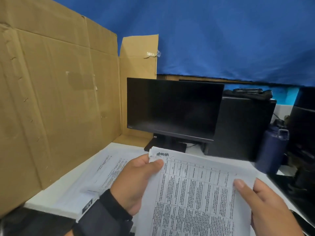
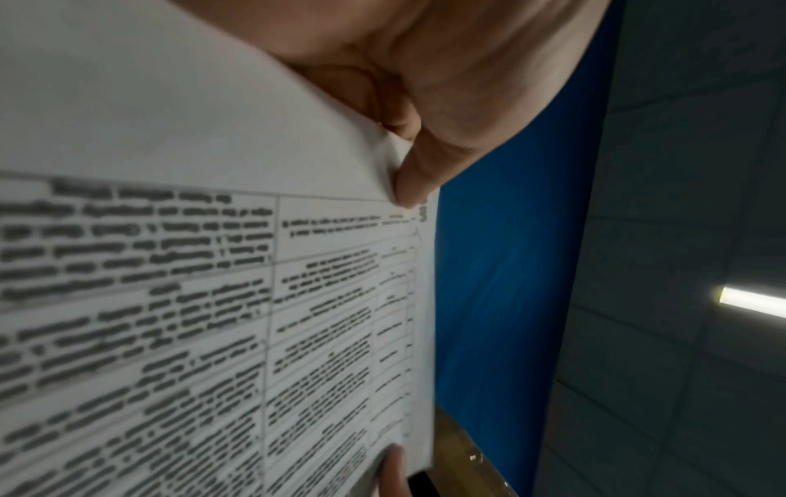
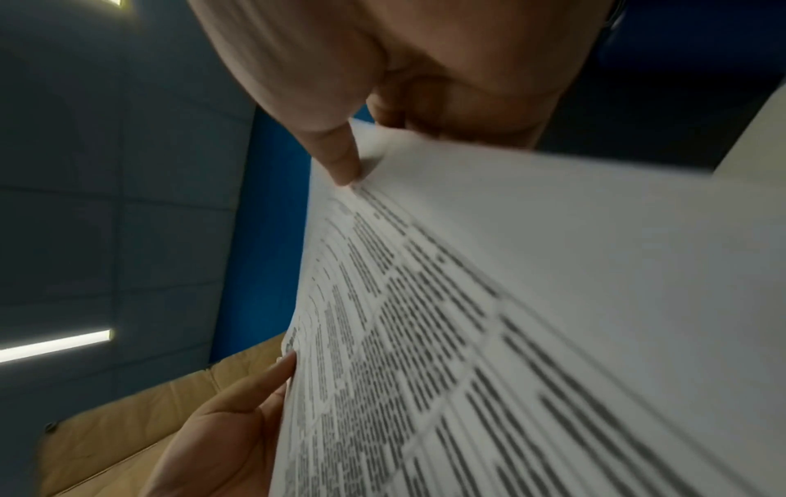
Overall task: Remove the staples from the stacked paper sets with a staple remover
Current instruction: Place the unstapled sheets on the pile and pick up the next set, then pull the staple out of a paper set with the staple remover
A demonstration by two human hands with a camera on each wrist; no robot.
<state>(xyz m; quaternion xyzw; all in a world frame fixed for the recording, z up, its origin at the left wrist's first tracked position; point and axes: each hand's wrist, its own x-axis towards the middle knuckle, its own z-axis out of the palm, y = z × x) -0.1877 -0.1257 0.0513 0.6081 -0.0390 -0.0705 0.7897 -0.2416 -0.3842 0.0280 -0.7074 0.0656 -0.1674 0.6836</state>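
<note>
I hold a printed paper set (image 1: 196, 193) with table text up in the air over the desk. My left hand (image 1: 136, 178) pinches its top left corner, thumb on the front face near a torn, ragged corner (image 1: 153, 155). My right hand (image 1: 259, 201) pinches the right edge, thumb on the front. In the left wrist view the left thumb (image 2: 415, 175) presses on the paper set (image 2: 212, 302). The right wrist view shows the right thumb (image 3: 336, 158) on the sheet (image 3: 510, 302) and the left hand (image 3: 229, 420) at the far edge. No staple remover is in view.
A stack of more printed papers (image 1: 95, 178) lies on the white desk (image 1: 49, 195) at the left. A tall cardboard sheet (image 1: 56, 99) stands along the left. A dark monitor (image 1: 172, 109) stands behind, with a black case (image 1: 242, 126) and a navy bottle (image 1: 272, 150) at the right.
</note>
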